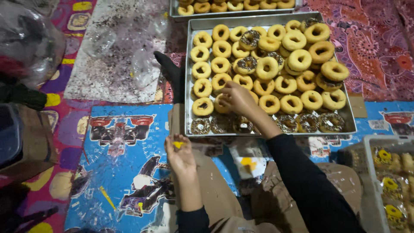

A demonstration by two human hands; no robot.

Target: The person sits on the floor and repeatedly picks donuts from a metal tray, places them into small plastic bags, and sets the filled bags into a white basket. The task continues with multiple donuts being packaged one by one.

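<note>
A metal tray [188, 86] full of ring doughnuts lies on the floor mat in front of me; most are pale glazed, several carry dark sprinkles. My right hand [236, 98] reaches into the tray's near left part, fingers closed on a pale doughnut [221, 105]. Palm up below the tray's front left corner, my left hand [180, 154] holds a small yellow sticker [178, 144] at its fingertips. My legs in beige trousers stretch toward the tray, with a dark sock [169, 71] at its left side.
A second tray of doughnuts [224, 6] sits behind the first. A white crate [390, 181] of wrapped doughnuts with yellow stickers stands at the right. Clear plastic bags [30, 39] lie at upper left. A sheet of yellow stickers [246, 163] rests on my lap.
</note>
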